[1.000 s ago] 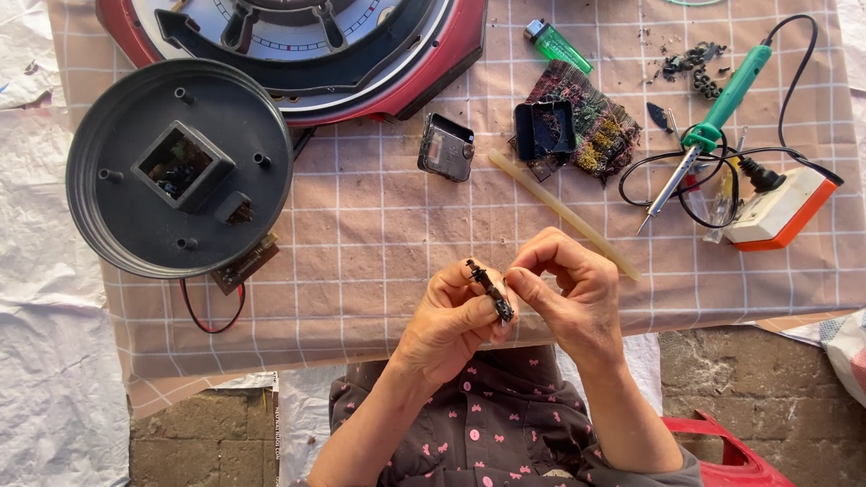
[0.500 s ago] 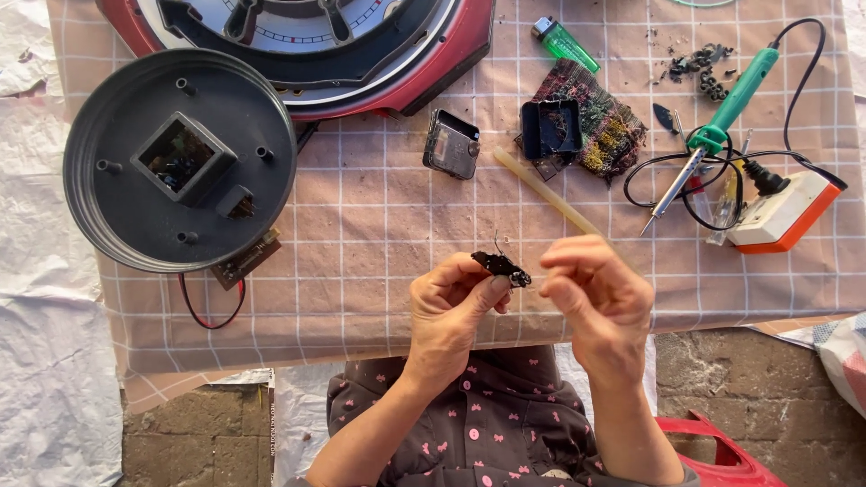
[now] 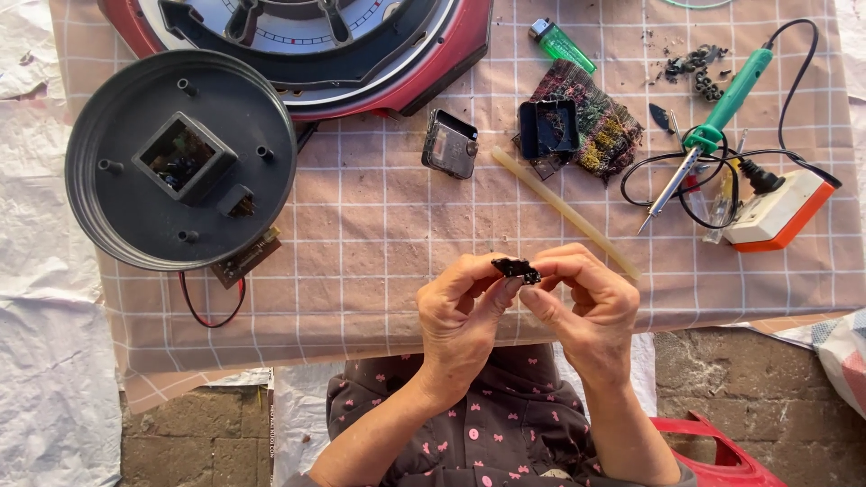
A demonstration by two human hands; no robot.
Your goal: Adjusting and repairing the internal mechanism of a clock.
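Head view: both hands meet above the near edge of the worktop [image 3: 379,271], spread with a pink checked cloth. The left hand [image 3: 465,325] and right hand [image 3: 586,311] pinch a small black plastic part [image 3: 516,269] between their fingertips, one at each end. It looks light, stiff and probably brittle, best held by its edges. Well apart lie a green-handled soldering iron [image 3: 713,135] and a round dark grey plastic housing [image 3: 180,162].
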